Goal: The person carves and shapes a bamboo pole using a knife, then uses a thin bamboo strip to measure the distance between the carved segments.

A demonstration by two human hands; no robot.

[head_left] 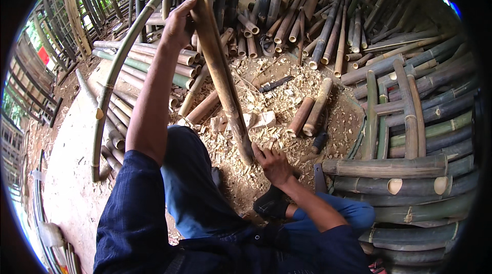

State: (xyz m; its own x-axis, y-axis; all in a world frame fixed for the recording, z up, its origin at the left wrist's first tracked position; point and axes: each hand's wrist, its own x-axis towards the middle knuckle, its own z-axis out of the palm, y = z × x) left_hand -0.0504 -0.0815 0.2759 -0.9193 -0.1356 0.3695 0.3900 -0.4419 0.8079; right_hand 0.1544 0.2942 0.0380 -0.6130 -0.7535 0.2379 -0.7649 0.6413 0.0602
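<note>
My left hand (179, 25) is raised and closed round the top end of a long brown bamboo piece (220, 74). The piece slants down to the right, and its lower end stands among the wood chips in front of my knees. Beside that lower end is my right hand (274, 164), with its index finger stretched toward the bamboo; whether the fingertip touches it I cannot tell. The palm side is hidden. Pale blocks (264, 119) lie behind the bamboo's lower part, and a saw blade (320, 179) shows right of my right hand.
Two short bamboo lengths (318, 107) and a dark-handled tool (320, 142) lie on the chip-strewn ground (287, 69). A bamboo frame (384, 169) is at right. Bamboo stacks (154, 58) lie at left, with more poles behind. A curved bamboo pole (110, 82) arches past my left arm.
</note>
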